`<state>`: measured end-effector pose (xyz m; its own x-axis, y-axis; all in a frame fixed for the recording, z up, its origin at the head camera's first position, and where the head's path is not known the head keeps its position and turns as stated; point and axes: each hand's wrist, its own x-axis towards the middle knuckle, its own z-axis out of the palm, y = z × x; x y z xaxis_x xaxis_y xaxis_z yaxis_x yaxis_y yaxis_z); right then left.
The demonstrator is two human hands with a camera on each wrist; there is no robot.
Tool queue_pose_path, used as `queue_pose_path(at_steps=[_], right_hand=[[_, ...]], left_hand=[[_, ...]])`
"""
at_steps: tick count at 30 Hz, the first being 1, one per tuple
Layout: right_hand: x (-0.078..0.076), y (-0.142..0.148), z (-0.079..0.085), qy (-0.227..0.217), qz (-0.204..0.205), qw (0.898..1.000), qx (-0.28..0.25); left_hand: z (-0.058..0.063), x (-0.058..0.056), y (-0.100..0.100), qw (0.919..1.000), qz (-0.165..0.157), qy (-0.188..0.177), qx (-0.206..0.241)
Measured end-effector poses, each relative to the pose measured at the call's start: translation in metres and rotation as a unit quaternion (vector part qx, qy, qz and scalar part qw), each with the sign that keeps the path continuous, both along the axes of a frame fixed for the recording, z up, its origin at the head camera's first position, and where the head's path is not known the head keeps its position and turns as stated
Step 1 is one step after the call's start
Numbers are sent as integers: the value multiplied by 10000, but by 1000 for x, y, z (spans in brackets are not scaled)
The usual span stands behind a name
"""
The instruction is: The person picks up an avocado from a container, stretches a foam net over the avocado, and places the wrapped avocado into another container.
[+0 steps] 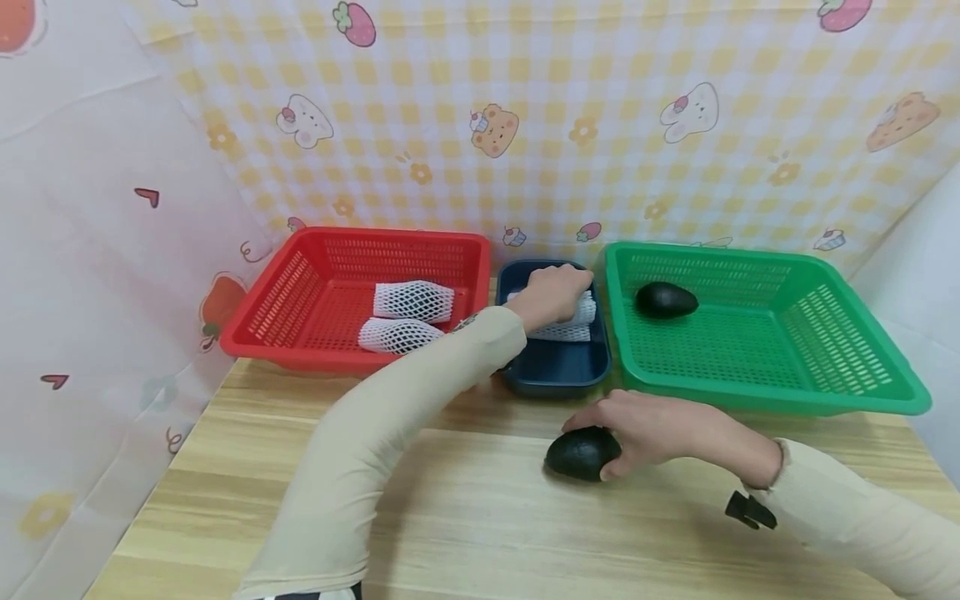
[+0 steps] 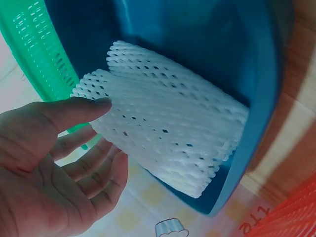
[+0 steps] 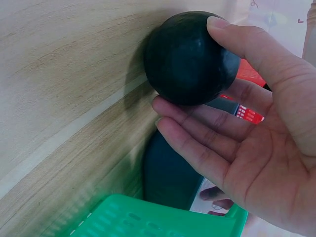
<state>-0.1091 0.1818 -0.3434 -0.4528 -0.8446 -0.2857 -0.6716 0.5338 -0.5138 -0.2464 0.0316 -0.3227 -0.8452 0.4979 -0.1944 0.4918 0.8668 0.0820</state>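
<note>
In the head view my left hand reaches into the small dark blue tray, over the white foam net sleeves. The left wrist view shows its thumb on the end of the nearer foam net sleeve, with the fingers curled behind that end. A second sleeve lies against it in the tray. On the table in front of the tray, my right hand grips a dark avocado. Its thumb and fingers hold opposite sides of the avocado in the right wrist view.
To the left stands a red basket with two white foam net sleeves inside. A green basket stands to the right, holding another avocado. Behind them hangs a checked cloth. The wooden table extends toward me.
</note>
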Motion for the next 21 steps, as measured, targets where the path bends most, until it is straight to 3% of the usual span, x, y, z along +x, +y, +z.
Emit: queue_pose_path(at_steps=[10, 21], right_hand=[[1, 0, 0, 5, -59, 9999, 85], [1, 0, 0, 21, 2, 10000, 46]], left_hand=[[15, 15, -9, 9992, -277, 202, 204], [56, 47, -24, 9935, -731, 273, 824]])
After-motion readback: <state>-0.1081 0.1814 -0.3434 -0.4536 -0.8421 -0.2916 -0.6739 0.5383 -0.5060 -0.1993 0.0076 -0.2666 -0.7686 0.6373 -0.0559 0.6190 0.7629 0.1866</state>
